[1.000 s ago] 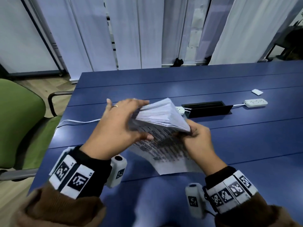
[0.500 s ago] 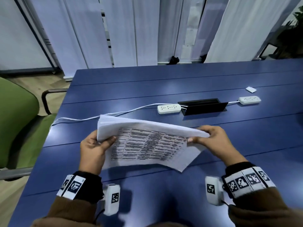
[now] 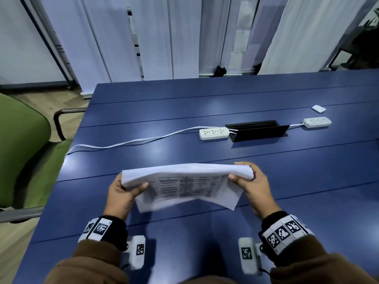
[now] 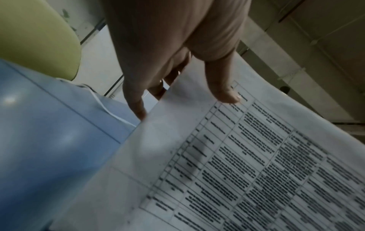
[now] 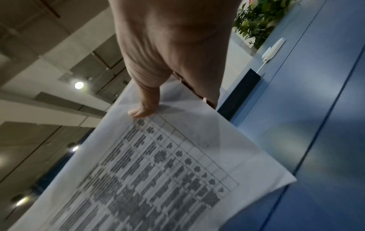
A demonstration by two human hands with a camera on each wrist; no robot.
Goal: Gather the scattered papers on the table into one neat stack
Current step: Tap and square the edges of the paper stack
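Observation:
A stack of white papers (image 3: 184, 187) printed with tables hangs above the blue table (image 3: 184, 111), tilted with its printed face towards me. My left hand (image 3: 123, 191) pinches the stack's left end, thumb on the printed face (image 4: 227, 96) and fingers behind. My right hand (image 3: 250, 181) grips the right end the same way, thumb (image 5: 142, 112) on the front. The bottom sheet's lower right corner (image 5: 276, 179) sticks out below the rest. The stack's top edge bows upward between the hands.
Two white power strips (image 3: 214, 133) (image 3: 317, 122) lie either side of a black cable box (image 3: 258, 131) beyond the papers, with a white cord (image 3: 123, 143) trailing left. A small white object (image 3: 318, 108) sits far right. A green chair (image 3: 22, 152) stands at the table's left.
The hands have spread apart to the two ends of the stack, which went from a folded bundle to a wide sheaf held out. It now hangs steeper, its top edge more even.

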